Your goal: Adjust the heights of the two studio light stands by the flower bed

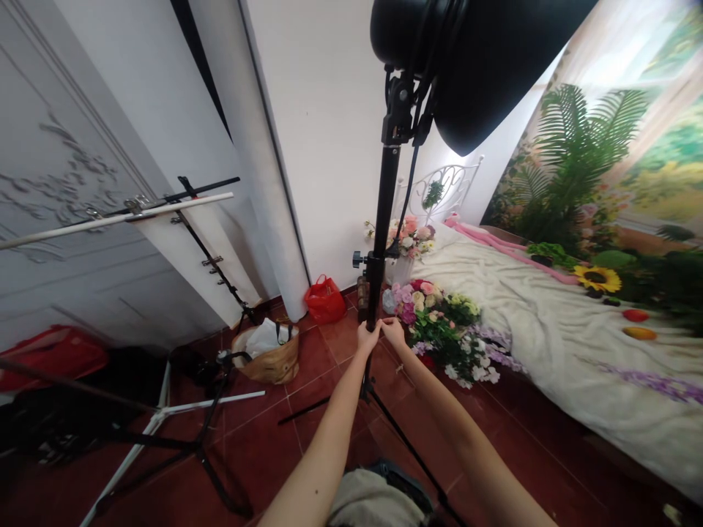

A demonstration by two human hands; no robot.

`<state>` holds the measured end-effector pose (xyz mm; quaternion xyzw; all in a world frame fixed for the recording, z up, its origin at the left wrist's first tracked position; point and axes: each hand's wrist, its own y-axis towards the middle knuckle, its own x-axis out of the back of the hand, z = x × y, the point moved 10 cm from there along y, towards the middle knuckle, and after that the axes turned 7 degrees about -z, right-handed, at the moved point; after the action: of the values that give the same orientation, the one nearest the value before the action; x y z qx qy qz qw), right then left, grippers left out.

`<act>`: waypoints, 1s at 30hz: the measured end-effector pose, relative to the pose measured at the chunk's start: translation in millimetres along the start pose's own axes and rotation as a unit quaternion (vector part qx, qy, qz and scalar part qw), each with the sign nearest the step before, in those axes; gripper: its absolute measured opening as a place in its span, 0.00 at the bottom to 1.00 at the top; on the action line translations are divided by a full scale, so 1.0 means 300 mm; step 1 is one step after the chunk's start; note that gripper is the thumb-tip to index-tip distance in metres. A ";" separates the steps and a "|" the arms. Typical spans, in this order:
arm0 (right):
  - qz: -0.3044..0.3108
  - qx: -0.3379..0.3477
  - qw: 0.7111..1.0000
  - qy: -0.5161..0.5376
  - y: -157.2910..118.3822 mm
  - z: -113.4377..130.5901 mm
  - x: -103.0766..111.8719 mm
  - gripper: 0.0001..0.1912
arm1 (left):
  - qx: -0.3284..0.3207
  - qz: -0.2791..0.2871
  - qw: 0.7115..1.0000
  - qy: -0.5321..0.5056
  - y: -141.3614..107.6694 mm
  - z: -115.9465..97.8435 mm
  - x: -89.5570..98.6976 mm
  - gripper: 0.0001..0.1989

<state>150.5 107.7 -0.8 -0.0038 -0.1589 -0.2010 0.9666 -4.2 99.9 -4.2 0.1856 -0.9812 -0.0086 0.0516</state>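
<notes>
A black light stand (386, 197) rises upright in front of me, carrying a black studio light (483, 66) at its top. My left hand (367, 339) is closed around the lower part of the pole. Right beside it, my right hand (393, 333) has its fingers pinched together at the pole's right side, fingertips meeting the left hand. Whatever those fingers grip is too small to make out. Higher on the pole sits a clamp knob (359, 259). A black cable (409, 187) hangs down along the pole from the light.
Artificial flowers (439, 315) lie right of the stand, beside a bed with a cream blanket (483, 271). A red bag (325, 300) and a woven basket (274, 359) stand to the left. Other stand legs (203, 446) spread over the tiled floor. A printed backdrop (659, 139) hangs at right.
</notes>
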 end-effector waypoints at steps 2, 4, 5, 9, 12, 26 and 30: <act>0.007 0.035 0.999 0.025 -0.007 0.021 -0.008 0.12 | -0.012 0.006 1.000 0.001 0.004 0.003 -0.006 0.17; 0.037 0.065 0.995 0.059 -0.022 0.034 -0.024 0.14 | -0.022 0.008 1.000 0.006 0.007 0.005 -0.009 0.17; 0.055 0.067 0.994 0.073 -0.030 0.031 -0.031 0.14 | -0.024 0.008 1.000 0.008 0.008 0.007 -0.009 0.17; 0.079 0.036 0.990 0.110 -0.054 -0.011 -0.027 0.20 | -0.022 0.004 1.000 0.008 0.006 0.010 -0.008 0.18; 0.079 0.009 0.986 0.150 -0.066 -0.033 -0.013 0.22 | -0.009 0.003 1.000 0.003 -0.001 0.004 -0.006 0.18; 0.054 0.094 0.987 0.120 -0.042 0.173 0.037 0.16 | -0.014 0.026 0.999 -0.021 0.000 -0.012 -0.024 0.19; 0.086 0.109 0.984 0.112 -0.052 0.152 0.032 0.15 | -0.023 0.011 1.000 -0.014 0.000 -0.015 -0.015 0.19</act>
<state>138.7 92.8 44.6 0.1104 -0.0699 -0.0978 0.9866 0.4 101.6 0.0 0.1734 -0.9834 -0.0332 0.0418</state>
